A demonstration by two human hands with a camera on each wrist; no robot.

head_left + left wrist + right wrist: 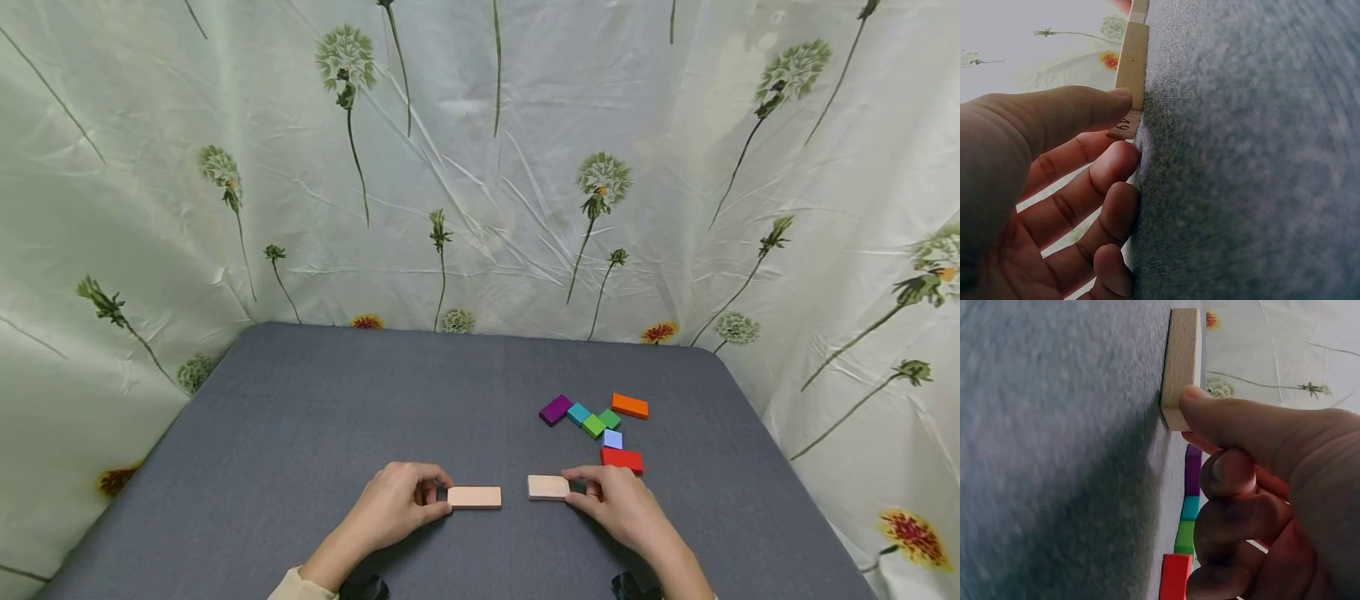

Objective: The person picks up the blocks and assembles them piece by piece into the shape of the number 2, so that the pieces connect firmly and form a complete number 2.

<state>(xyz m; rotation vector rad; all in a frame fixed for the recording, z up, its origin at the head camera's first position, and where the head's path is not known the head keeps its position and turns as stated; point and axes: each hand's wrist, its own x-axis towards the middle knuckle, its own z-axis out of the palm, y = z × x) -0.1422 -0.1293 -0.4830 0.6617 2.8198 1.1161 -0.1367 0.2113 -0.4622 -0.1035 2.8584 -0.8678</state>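
Observation:
Two pale wooden blocks lie flat on the grey table, end toward end with a gap between them. My left hand [399, 502] pinches the outer end of the left wooden block [476, 498] between thumb and index finger. In the left wrist view, dark printed marks show on that block's [1132, 69] near end, and the other fingers rest loosely curled by the cloth. My right hand [617, 504] pinches the outer end of the right wooden block [547, 487]. The right wrist view shows the thumb on that block's [1181, 356] side.
Behind the right hand lie a red block [622, 460], a light blue block [612, 439], two green blocks, a teal block [578, 414], a purple block [556, 410] and an orange block [630, 406]. A flower-print curtain [480, 183] hangs beyond the grey table [337, 400].

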